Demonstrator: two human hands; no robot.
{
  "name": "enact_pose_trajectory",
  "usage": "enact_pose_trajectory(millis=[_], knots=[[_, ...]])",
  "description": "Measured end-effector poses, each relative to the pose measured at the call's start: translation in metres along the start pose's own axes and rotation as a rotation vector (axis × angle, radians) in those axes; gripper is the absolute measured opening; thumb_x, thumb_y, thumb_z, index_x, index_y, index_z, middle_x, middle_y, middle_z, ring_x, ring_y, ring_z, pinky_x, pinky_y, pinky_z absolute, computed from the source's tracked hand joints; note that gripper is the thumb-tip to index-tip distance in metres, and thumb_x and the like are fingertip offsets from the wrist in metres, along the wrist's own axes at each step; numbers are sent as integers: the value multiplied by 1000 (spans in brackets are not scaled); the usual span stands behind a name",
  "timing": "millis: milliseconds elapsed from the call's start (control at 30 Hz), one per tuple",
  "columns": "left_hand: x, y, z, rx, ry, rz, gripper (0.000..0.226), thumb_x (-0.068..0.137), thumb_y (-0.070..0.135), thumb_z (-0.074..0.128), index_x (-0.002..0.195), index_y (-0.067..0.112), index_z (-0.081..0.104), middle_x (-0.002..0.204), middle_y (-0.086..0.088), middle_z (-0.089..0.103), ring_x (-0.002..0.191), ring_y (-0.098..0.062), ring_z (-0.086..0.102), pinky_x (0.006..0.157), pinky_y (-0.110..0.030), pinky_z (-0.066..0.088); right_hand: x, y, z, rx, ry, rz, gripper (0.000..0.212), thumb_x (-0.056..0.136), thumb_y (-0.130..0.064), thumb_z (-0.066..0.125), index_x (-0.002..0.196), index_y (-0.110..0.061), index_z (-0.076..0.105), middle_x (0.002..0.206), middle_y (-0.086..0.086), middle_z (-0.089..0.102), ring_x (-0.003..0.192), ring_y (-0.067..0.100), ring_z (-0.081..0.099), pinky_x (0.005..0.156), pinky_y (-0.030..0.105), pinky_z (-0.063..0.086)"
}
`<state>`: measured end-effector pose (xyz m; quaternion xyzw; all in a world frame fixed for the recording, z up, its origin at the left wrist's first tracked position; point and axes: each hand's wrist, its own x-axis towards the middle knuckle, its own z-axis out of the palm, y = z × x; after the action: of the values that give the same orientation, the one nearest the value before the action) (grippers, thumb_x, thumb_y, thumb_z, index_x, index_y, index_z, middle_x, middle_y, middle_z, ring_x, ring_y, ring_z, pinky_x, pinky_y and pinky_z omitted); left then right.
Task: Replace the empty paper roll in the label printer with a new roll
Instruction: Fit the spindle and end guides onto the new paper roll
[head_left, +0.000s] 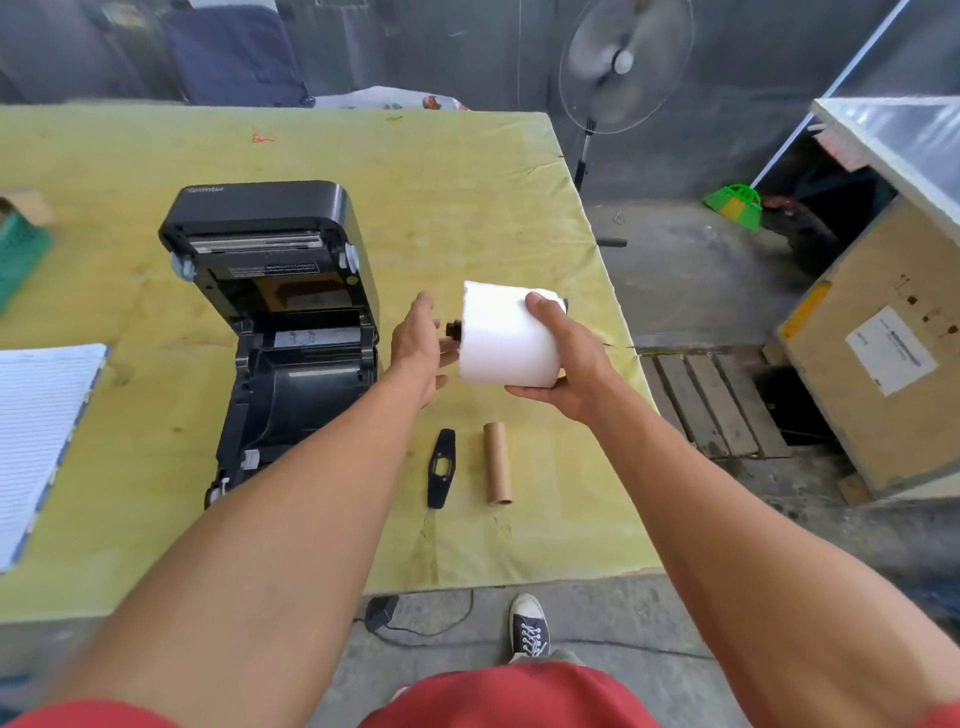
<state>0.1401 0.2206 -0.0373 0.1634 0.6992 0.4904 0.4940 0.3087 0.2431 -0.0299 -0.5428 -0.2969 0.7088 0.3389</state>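
A black label printer (291, 332) stands on the yellow table (467, 197) with its lid tipped up and its paper bay bare. My right hand (566, 358) grips a full white paper roll (504, 338) above the table, right of the printer. A black spindle (453, 329) pokes out of the roll's left end. My left hand (418, 345) is at that spindle end, fingers spread, touching or nearly touching it. The empty brown cardboard core (497, 464) lies on the table below the roll, beside a flat black guide plate (441, 467).
A lined notepad (36, 431) lies at the table's left edge, a green basket (18, 254) behind it. A pedestal fan (618, 67) stands past the far right corner. A wooden crate (878, 353) and a pallet (711, 400) are on the floor at right.
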Motion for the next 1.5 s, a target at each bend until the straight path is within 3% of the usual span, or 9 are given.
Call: enact_pose_trajectory(millis=[67, 167, 333, 533, 700, 833, 1000, 1400, 1500], knots=[[4, -10, -7, 368, 66, 41, 30, 99, 28, 47, 114, 7, 62, 95, -9, 70, 90, -27, 68, 87, -42, 54, 4, -3, -3, -5, -13, 7, 81, 60, -54, 86, 125, -18, 55, 122, 7, 63, 100, 33, 70, 66, 50, 62], [3, -35, -23, 1137, -73, 100, 13, 93, 15, 61, 103, 8, 59, 91, -8, 61, 74, -22, 60, 60, -31, 51, 11, -8, -6, 10, -23, 23, 79, 61, -52, 87, 125, -19, 55, 123, 7, 63, 100, 32, 69, 65, 49, 62], [-5, -80, -21, 1487, -163, 108, 59, 75, 28, 86, 116, 8, 48, 97, -6, 54, 85, -23, 53, 62, -31, 42, 21, -14, -8, 3, -40, 26, 78, 61, -51, 87, 125, -19, 56, 124, 7, 63, 101, 32, 69, 66, 50, 62], [-2, -94, -19, 1295, -81, 85, 60, 73, 12, 82, 119, 5, 44, 112, -12, 55, 95, -28, 56, 69, -34, 44, 28, -15, -7, -5, -44, 34, 81, 58, -52, 88, 124, -19, 56, 123, 7, 64, 101, 32, 70, 66, 50, 62], [1, -93, -23, 1147, -117, 81, 13, 80, 10, 76, 87, 8, 65, 90, -9, 66, 81, -25, 63, 53, -26, 41, 29, -13, -6, -20, -58, 38, 79, 59, -53, 88, 124, -20, 57, 123, 7, 65, 101, 33, 71, 67, 50, 62], [5, -60, -21, 700, 93, 166, 27, 89, 21, 71, 65, 13, 63, 65, 0, 58, 61, -16, 55, 49, -24, 36, 26, -12, -3, -30, -51, 35, 79, 60, -53, 87, 124, -19, 57, 122, 7, 65, 100, 33, 70, 66, 49, 62], [5, -7, -17, 170, 139, 177, 25, 97, 17, 64, 74, 8, 70, 91, -14, 74, 87, -30, 73, 76, -41, 63, 18, -14, 3, -28, -40, 16, 80, 62, -53, 86, 126, -18, 55, 123, 8, 64, 101, 33, 69, 64, 49, 62], [-19, 13, -20, 208, -35, 370, 27, 93, 25, 65, 71, 13, 76, 91, -8, 77, 93, -33, 73, 80, -45, 63, -9, -8, 9, -46, 28, -57, 82, 61, -57, 84, 126, -16, 55, 118, 7, 66, 96, 32, 71, 68, 52, 63], [-28, 16, -20, 228, -33, 399, 32, 84, 31, 67, 79, 2, 78, 97, -20, 76, 97, -39, 72, 81, -52, 61, -17, -7, 9, -39, 53, -68, 81, 61, -57, 84, 125, -17, 56, 118, 7, 66, 96, 32, 70, 69, 53, 63]])
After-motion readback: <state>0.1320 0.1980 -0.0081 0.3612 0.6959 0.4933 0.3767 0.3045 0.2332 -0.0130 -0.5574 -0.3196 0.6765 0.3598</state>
